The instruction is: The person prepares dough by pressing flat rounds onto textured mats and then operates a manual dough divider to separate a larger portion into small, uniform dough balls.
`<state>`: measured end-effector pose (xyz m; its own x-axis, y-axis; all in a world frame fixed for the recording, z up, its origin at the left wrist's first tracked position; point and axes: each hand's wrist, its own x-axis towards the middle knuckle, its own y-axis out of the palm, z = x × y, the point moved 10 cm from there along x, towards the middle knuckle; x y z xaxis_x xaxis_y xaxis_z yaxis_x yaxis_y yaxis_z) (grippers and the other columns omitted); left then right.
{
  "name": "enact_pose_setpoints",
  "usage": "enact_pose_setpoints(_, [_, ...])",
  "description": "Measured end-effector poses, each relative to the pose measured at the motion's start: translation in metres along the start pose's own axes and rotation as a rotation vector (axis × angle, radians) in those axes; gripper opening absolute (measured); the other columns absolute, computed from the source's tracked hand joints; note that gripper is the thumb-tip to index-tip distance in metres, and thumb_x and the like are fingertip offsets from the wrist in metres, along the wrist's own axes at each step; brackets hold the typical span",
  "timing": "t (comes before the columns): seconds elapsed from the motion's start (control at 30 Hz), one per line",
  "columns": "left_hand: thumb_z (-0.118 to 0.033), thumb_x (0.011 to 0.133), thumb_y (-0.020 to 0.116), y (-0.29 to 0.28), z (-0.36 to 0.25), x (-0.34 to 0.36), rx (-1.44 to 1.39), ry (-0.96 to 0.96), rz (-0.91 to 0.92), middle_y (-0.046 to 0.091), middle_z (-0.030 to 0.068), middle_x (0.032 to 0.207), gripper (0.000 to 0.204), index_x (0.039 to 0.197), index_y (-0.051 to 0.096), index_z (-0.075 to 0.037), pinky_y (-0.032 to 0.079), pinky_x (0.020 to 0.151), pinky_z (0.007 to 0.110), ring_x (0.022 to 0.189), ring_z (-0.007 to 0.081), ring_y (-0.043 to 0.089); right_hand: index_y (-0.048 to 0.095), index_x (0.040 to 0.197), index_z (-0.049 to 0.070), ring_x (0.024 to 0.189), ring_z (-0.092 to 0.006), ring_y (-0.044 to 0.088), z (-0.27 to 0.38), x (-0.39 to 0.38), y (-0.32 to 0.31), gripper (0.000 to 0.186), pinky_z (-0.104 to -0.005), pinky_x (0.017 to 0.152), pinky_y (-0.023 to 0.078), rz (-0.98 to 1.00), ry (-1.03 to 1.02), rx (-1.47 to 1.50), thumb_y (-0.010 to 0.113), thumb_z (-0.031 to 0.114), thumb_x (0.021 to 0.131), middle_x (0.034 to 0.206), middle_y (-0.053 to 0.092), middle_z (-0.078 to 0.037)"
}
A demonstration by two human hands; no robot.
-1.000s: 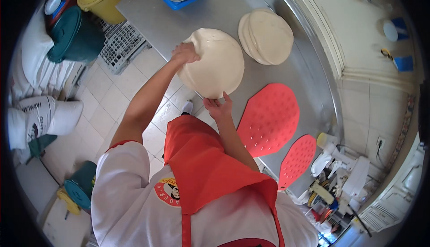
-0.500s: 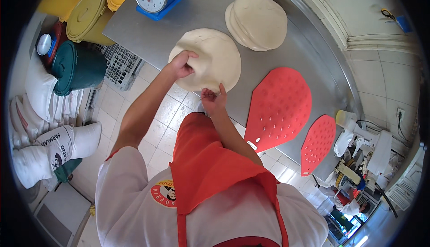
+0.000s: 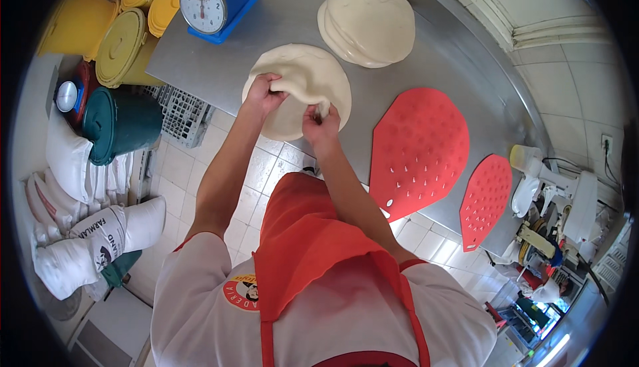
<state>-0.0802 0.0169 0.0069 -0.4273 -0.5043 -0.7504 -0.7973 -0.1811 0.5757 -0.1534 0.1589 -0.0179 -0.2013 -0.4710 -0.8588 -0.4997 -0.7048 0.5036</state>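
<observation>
Left hand [image 3: 265, 94] and right hand [image 3: 321, 126] close their fingers [image 3: 268, 78] on a raised fold of the round dough sheet [image 3: 301, 77] on the steel bench [image 3: 279, 24]; likely soft, stretchy and easily torn, it wants wide two-handed holding

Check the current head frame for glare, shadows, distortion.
Head view: black corners, and the metal table bows along its wall side; head view: floor tiles glare right of the red apron; head view: dough disc is softly shaded along its raised fold.
</observation>
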Motion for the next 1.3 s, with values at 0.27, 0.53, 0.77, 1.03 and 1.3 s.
enact_pose_setpoints(0.27, [-0.020, 0.095, 0.046, -0.026, -0.005, -0.007, 0.036, -0.068, 0.183, 0.053, 0.0242, 0.133, 0.045, 0.133, 0.045, 0.005, 0.042, 0.106, 0.050, 0.124, 0.0360, 0.052, 0.054, 0.119, 0.002, 0.112, -0.0291, 0.059, -0.001, -0.020, -0.030, 0.032, -0.0448, 0.096, 0.051, 0.027, 0.014, 0.099, 0.046, 0.013, 0.090, 0.120, 0.059, -0.013])
enact_pose_setpoints(0.53, [0.000, 0.093, 0.041, 0.124, -0.002, 0.019, -0.055, 0.052, 0.274, 0.049, 0.0264, 0.126, 0.034, 0.125, 0.040, 0.012, 0.045, 0.105, 0.050, 0.120, 0.0394, 0.051, 0.058, 0.112, -0.003, 0.086, -0.0237, 0.062, 0.068, 0.006, 0.095, 0.028, -0.0304, 0.073, 0.058, 0.186, -0.039, 0.214, 0.043, 0.009, 0.092, 0.103, 0.062, -0.014])
enact_pose_setpoints(0.77, [0.004, 0.089, 0.040, 0.251, 0.014, -0.110, -0.016, 0.126, 0.415, 0.045, 0.0272, 0.126, 0.038, 0.126, 0.034, 0.014, 0.046, 0.100, 0.060, 0.119, 0.0434, 0.049, 0.057, 0.105, -0.005, 0.081, -0.0221, 0.059, 0.151, -0.143, 0.192, 0.023, -0.0292, 0.067, 0.055, 0.580, 0.032, -0.012, 0.040, 0.005, 0.092, 0.095, 0.058, -0.014])
enact_pose_setpoints(1.03, [0.006, 0.085, 0.048, 0.382, 0.111, -0.213, 0.038, 0.001, 0.954, 0.054, 0.0196, 0.121, 0.034, 0.119, 0.045, 0.009, 0.049, 0.097, 0.043, 0.111, 0.0320, 0.056, 0.052, 0.119, -0.005, 0.105, -0.0269, 0.063, 0.330, -0.338, 0.218, 0.032, -0.0377, 0.089, 0.053, 0.872, -0.498, -0.437, 0.047, 0.003, 0.088, 0.119, 0.061, -0.017])
enact_pose_setpoints(1.3, [0.001, 0.083, 0.052, 0.156, 0.344, -0.104, 0.057, -0.223, 0.591, 0.060, 0.0170, 0.118, 0.044, 0.126, 0.049, 0.005, 0.050, 0.097, 0.045, 0.111, 0.0311, 0.060, 0.044, 0.134, 0.002, 0.124, -0.0286, 0.050, 0.417, -0.169, -0.069, 0.060, -0.0464, 0.106, 0.041, 0.406, -0.360, -0.530, 0.051, 0.000, 0.075, 0.133, 0.052, -0.012])
